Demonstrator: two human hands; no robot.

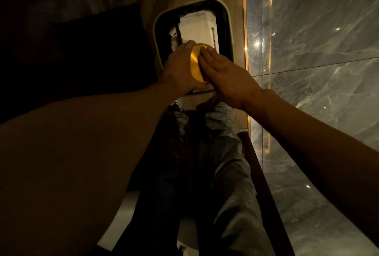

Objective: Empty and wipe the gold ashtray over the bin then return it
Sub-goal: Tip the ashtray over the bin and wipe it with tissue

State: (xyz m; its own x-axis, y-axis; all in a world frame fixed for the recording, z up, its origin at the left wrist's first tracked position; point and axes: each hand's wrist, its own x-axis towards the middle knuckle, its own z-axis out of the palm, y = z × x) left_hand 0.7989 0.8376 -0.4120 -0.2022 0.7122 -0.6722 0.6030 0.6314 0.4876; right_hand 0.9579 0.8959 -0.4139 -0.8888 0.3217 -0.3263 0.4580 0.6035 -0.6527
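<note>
a: dark room, shiny stone floor [317, 50]. what's close?

b: legs [215, 163], then two hands. left hand [180, 69] fingers are curled shut round the gold ashtray [195, 63], tipped on its edge over the bin [228, 30].

a: and the right hand [227, 75]?

b: flat and open, pressed on it, holding nothing i can see. it looks hard and slippery, so hold the rim.

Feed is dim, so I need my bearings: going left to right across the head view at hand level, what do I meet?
Dark furniture → left hand → gold ashtray, held over the bin → right hand → lit gold strip → grey marble wall.
</note>
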